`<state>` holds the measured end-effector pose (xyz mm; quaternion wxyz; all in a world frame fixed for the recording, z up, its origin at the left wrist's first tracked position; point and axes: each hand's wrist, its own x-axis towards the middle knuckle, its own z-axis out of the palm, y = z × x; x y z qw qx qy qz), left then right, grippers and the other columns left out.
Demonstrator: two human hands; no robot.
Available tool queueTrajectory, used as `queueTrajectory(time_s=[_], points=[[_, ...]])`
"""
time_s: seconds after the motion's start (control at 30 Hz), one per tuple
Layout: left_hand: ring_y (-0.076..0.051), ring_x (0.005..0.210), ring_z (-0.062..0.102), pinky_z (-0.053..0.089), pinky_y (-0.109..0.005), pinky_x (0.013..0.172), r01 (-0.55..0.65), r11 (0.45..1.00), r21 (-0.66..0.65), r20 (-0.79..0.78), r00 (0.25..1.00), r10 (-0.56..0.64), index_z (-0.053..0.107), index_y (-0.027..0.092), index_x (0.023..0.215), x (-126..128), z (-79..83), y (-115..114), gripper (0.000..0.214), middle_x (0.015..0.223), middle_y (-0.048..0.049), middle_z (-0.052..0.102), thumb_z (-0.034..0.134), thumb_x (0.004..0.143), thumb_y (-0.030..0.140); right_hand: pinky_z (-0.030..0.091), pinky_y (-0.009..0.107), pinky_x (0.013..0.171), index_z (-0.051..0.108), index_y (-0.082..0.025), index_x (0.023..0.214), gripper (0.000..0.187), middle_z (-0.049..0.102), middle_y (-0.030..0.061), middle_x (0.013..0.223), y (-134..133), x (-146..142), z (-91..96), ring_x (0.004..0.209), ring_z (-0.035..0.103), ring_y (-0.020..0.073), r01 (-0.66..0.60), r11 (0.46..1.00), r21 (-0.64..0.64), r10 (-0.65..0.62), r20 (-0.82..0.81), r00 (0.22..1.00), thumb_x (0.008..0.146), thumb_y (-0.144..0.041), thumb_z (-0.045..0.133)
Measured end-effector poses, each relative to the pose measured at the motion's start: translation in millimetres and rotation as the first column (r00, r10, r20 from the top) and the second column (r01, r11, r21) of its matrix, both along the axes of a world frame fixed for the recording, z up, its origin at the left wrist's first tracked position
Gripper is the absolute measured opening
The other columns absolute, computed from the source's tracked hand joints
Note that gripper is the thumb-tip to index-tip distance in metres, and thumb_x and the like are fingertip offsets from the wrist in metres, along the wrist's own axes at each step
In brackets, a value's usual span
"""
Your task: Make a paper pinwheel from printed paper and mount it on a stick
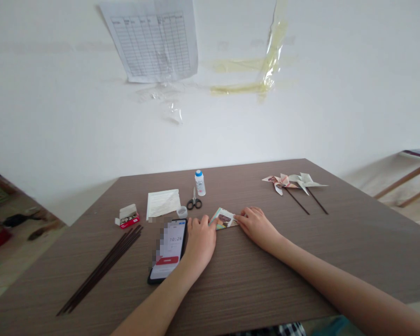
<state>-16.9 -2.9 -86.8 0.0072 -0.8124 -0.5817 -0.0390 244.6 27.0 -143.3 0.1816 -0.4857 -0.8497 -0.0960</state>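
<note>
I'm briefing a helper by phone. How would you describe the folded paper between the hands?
On the brown wood-grain table, find the left hand and the right hand. Between them lies a small folded piece of printed paper, touched by both. Unlike the finished pinwheels farther off, it has no stick.

The left hand [200, 242] and right hand [255, 227] touch opposite ends of a folded printed paper square [224, 219] on a wood-grain table [252, 289]; scissors [194, 201] lie at 10 o'clock, paper pinwheels [294, 184] at 2 o'clock, a smartphone [168, 252] at 8 o'clock.
</note>
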Motion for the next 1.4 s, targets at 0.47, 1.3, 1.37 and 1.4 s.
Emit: queueTrajectory(time_s=[0.47, 1.3, 1.37, 1.4], points=[[-0.041, 0.136, 0.084, 0.062, -0.066, 0.135, -0.027, 1.000, -0.015, -0.042, 0.999, 0.026, 0.088, 0.031, 0.172, 3.5, 7.6, -1.2, 0.056, 0.150, -0.0182, 0.089, 0.059, 0.127, 0.015, 0.065, 0.041, 0.103, 0.101, -0.027, 0.132, 0.030, 0.090, 0.0122, 0.117, -1.8, -3.7, 3.5, 0.106, 0.082, 0.0296, 0.031, 0.999, -0.038, -0.031, 0.004, 1.000, 0.119, -0.009, 0.081], [-0.042, 0.142, 0.085, 0.054, -0.072, 0.147, -0.053, 0.997, -0.054, -0.057, 0.997, 0.050, 0.087, 0.032, 0.175, 8.2, 16.5, -4.3, 0.059, 0.157, -0.0170, 0.089, 0.057, 0.127, 0.014, 0.064, 0.044, 0.108, 0.100, -0.029, 0.144, 0.038, 0.090, 0.0152, 0.123, -6.9, -9.4, 17.1, 0.110, 0.083, 0.0315, 0.090, 0.989, -0.118, -0.085, 0.054, 0.995, 0.123, -0.011, 0.074], [-0.042, 0.143, 0.085, 0.053, -0.074, 0.148, -0.055, 0.997, -0.060, -0.062, 0.997, 0.052, 0.086, 0.030, 0.175, 8.9, 18.4, -5.3, 0.060, 0.157, -0.0176, 0.089, 0.056, 0.127, 0.013, 0.065, 0.044, 0.109, 0.100, -0.030, 0.145, 0.039, 0.091, 0.0152, 0.123, -7.7, -9.6, 18.7, 0.109, 0.084, 0.0315, 0.095, 0.989, -0.113, -0.087, 0.068, 0.994, 0.123, -0.011, 0.074], [-0.042, 0.143, 0.085, 0.053, -0.075, 0.149, -0.055, 0.997, -0.061, -0.059, 0.997, 0.052, 0.087, 0.030, 0.175, 9.1, 18.9, -5.6, 0.059, 0.157, -0.0180, 0.089, 0.056, 0.127, 0.013, 0.065, 0.044, 0.109, 0.100, -0.030, 0.145, 0.039, 0.091, 0.0150, 0.123, -7.9, -9.7, 19.3, 0.109, 0.084, 0.0313, 0.093, 0.990, -0.108, -0.086, 0.072, 0.994, 0.122, -0.012, 0.075]])
